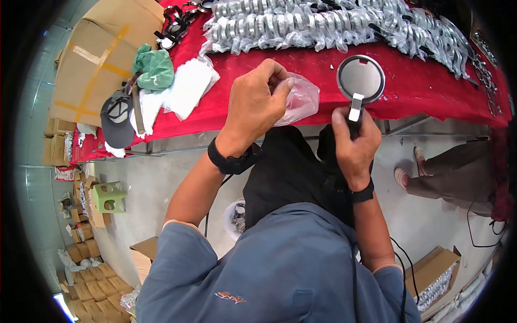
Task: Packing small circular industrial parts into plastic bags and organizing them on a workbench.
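Observation:
My left hand [258, 97] is closed in a pinch on the edge of a clear plastic bag [302, 101], which hangs puffed out to its right over the red cloth's near edge. In my right hand [355, 148] is a round metal piece [361, 79] with a grey disc face, a dark rim and a short handle. A small notch near the top of the disc shows red. My fingers and thumb wrap the black handle, below its silver clip [355, 107]. The round piece and the bag are apart.
On the red-covered table [406, 99], rows of plastic-wrapped metal pieces [291, 24] lie along the back. Left are unwrapped black pieces [175, 27], a green bag [153, 67], white sheets [188, 89], a hammer [138, 110] and a cap [117, 119]. Another person's legs [452, 175] stand right.

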Available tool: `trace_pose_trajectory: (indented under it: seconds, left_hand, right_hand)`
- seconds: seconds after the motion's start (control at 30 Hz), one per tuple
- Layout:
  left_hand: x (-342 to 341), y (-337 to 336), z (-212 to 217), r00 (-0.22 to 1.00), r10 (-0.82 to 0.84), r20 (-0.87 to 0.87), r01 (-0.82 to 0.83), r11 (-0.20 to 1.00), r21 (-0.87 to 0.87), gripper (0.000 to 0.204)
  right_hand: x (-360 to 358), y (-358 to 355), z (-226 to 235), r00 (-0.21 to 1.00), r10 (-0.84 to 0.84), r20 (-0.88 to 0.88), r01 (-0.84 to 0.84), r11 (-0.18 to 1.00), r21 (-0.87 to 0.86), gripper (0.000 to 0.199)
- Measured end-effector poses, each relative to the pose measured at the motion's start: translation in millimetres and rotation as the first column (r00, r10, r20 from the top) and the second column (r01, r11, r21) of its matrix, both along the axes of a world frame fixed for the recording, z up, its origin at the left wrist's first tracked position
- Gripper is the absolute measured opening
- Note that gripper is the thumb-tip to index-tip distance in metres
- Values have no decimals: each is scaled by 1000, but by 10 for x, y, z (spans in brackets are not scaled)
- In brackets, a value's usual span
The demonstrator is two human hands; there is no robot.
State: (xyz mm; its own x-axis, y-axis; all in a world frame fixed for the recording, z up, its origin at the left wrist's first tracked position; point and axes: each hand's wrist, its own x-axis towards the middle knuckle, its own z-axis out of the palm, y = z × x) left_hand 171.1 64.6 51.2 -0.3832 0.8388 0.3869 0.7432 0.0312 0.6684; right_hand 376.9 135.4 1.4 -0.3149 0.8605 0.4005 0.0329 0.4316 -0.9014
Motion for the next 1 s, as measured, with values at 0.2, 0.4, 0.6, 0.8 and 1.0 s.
trace_pose_trajectory:
  seconds: [0.2,0.4,0.6,0.8,1.0]
  left_hand:
    - [67,141,-139,952,-5,306,-1,1000,19,13]
    - [14,160,-192,955,-47,293,43,999,21,14]
    - [-27,105,-346,960,-154,235,155,988,14,15]
    - [-10,43,-304,909,-303,287,323,946,-24,20]
    - [22,-11,-228,876,-360,321,401,913,-71,21]
  right_hand:
    - [7,-92,-223,978,119,169,-164,945,282,25]
    - [121,-74,-330,905,235,353,-344,894,287,23]
    - [47,-34,-274,913,74,401,-209,930,303,22]
    - [11,-64,-281,863,161,480,-313,915,255,18]
    - [-51,-96,-345,843,243,480,-368,911,187,18]
